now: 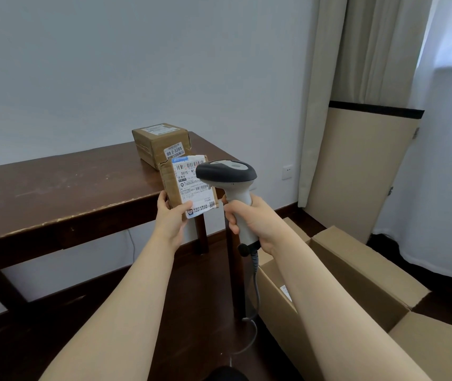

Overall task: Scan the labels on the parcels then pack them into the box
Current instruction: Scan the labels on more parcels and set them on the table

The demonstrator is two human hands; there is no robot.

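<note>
Left hand [171, 215] holding a small brown parcel [172, 185] upright above the near right edge of the tabletop [54, 193], fingers clamped on its lower left corner, thumb lying on the white shipping label [192, 180] that is facing the camera. Right hand [249, 221] gripping the pale handle of a barcode scanner [226, 174], fingers wrapped tightly around it; the dark scanner head is overlapping the parcel's right side in view, and its grey cable [255, 284] is hanging toward the floor. A larger parcel [159, 144] is sitting on the far right of the tabletop, just behind the held one. An open cardboard box [362, 268] is standing on the floor at near right, flaps spread; the right forearm is hiding most of its interior, where a white label [286, 292] is showing
</note>
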